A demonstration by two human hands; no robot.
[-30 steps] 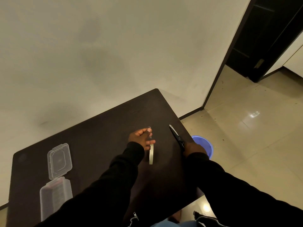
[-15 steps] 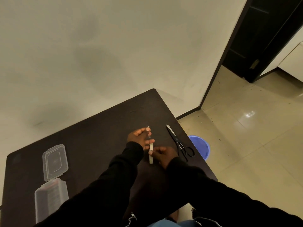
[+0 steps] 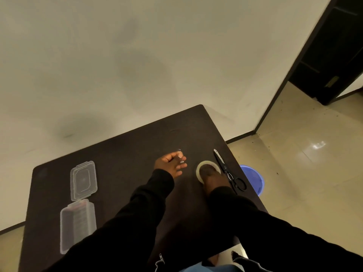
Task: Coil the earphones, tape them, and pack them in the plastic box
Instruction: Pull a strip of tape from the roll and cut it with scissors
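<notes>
Nearest, two black sleeves (image 3: 255, 232) reach forward over a dark table (image 3: 121, 154). At about eight o'clock from the table's middle lies the clear plastic box (image 3: 77, 224), open, and just beyond it, touching at the hinge, its lid (image 3: 84, 180). The right hand (image 3: 214, 179) rests on a roll of clear tape (image 3: 202, 168) lying flat on the table at three o'clock, fingers closed over the ring's near side. Just right of the roll, black-handled scissors (image 3: 227, 170) lie shut near the table's edge. Farther in, the left hand (image 3: 170, 163) pinches something small and pale between its fingertips (image 3: 179, 157); whether it is the coiled earphones or a tape strip cannot be told. Past the table's right edge stands a blue bucket (image 3: 253, 178).
</notes>
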